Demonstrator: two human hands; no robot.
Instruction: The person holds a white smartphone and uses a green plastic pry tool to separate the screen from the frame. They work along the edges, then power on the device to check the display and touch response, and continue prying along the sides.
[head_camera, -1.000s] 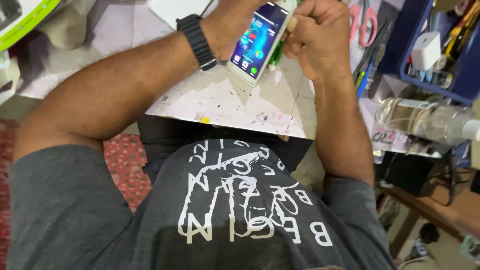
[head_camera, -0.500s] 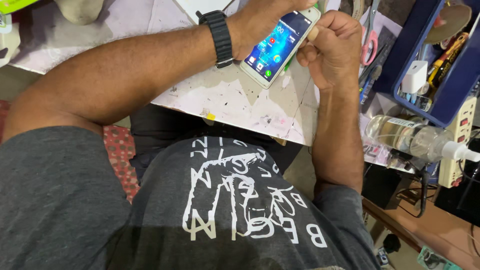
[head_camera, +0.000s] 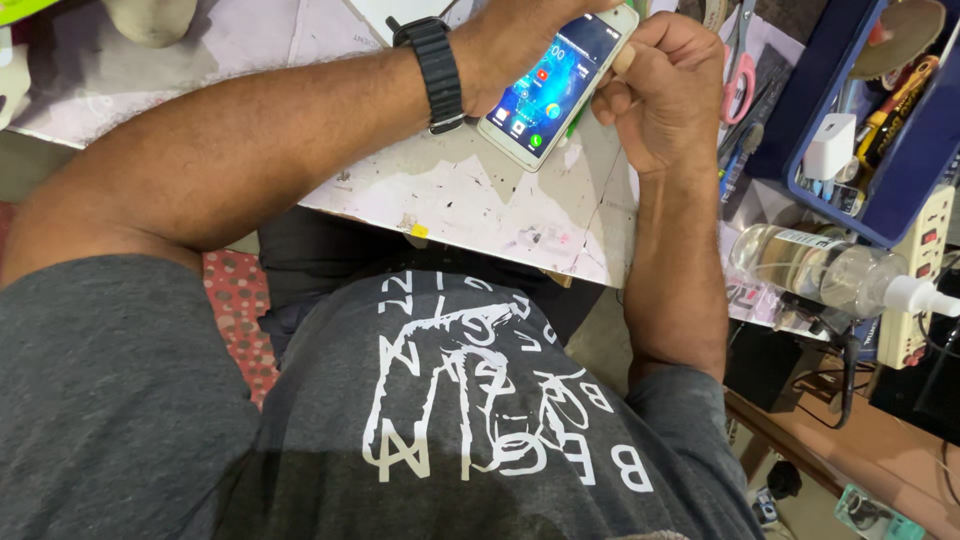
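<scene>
1. White smartphone (head_camera: 552, 88) is held between both hands above the stained table (head_camera: 480, 200), its lit screen facing up.
2. Its upper end is covered by the left hand (head_camera: 520, 30); the right hand (head_camera: 665, 85) is closed around its right edge.
3. Its long axis runs diagonally, the top pointing up and right.
</scene>
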